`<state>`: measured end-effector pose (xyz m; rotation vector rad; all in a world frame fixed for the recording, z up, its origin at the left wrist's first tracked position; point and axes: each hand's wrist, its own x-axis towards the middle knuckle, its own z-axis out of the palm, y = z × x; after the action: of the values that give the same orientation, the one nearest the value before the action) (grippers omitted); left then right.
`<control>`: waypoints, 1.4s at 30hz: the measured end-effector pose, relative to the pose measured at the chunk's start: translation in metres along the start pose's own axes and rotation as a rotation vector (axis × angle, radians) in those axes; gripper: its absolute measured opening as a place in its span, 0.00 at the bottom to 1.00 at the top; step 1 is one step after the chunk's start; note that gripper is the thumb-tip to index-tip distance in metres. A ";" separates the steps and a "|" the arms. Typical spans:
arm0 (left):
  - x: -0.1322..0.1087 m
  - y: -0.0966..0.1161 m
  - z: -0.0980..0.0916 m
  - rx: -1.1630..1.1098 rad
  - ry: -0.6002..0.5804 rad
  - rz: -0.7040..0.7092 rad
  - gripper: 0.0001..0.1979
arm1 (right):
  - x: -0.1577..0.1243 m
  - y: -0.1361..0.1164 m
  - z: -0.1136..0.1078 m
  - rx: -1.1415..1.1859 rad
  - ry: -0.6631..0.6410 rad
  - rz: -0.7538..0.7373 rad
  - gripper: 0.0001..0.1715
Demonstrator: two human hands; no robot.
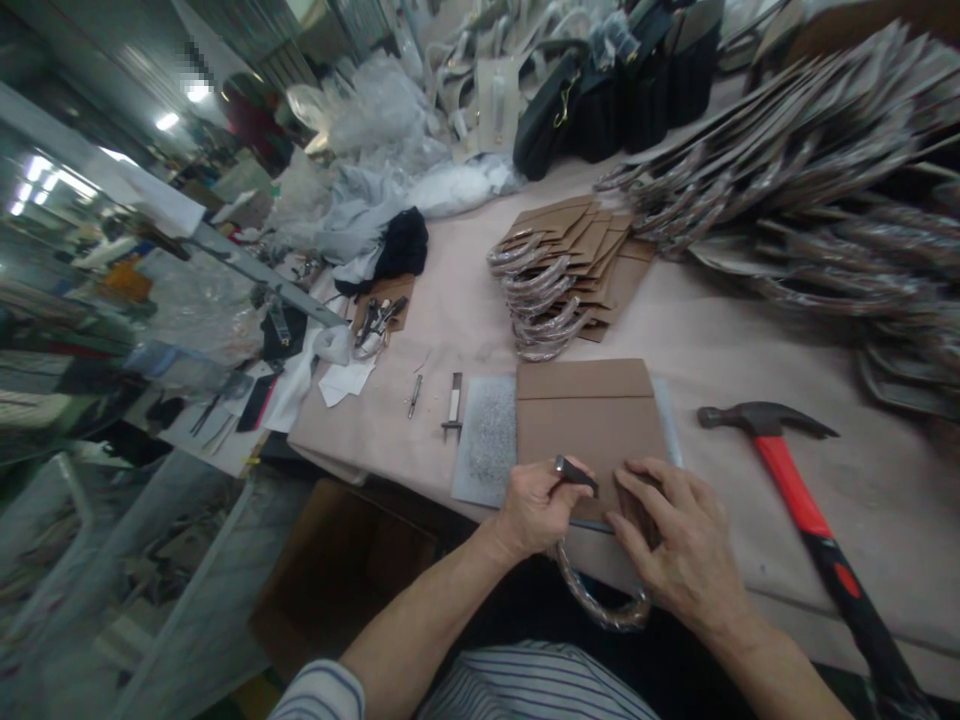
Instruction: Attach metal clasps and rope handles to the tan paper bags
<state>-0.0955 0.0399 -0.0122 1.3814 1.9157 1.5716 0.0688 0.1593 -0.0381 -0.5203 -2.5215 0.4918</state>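
Note:
A brown leather bag panel [587, 425] lies on a grey-white board [484, 440] at the table's near edge. A plastic-wrapped handle [602, 607] hangs from its near end, over the edge. My left hand [541, 508] is closed around a short dark metal punch [576, 472], tilted over the panel. Its lower tip is hard to make out. My right hand [679, 530] rests on the panel's near right part, thumb and fingers apart. To the right lies a claw hammer [796, 485] with a red and black handle, touched by neither hand.
Stacked brown panels with wrapped handles [570, 265] lie beyond the board. A larger pile of wrapped pieces [795, 150] fills the back right. Dark bags [615, 95] stand at the back. Left of the board are a caliper-like tool [454, 405] and a small metal rod [415, 396].

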 end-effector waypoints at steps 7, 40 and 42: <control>-0.003 -0.001 0.006 0.107 0.036 0.099 0.07 | 0.000 0.000 0.001 0.027 0.011 0.014 0.19; 0.033 0.002 -0.004 0.091 -0.216 -0.201 0.04 | -0.046 0.094 -0.070 -0.388 -0.166 0.382 0.25; 0.042 0.002 -0.005 0.129 -0.282 -0.233 0.05 | -0.046 0.089 -0.071 -0.428 -0.172 0.366 0.28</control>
<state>-0.1190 0.0708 0.0050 1.2938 1.9472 1.1004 0.1679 0.2324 -0.0389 -1.1572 -2.7135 0.1194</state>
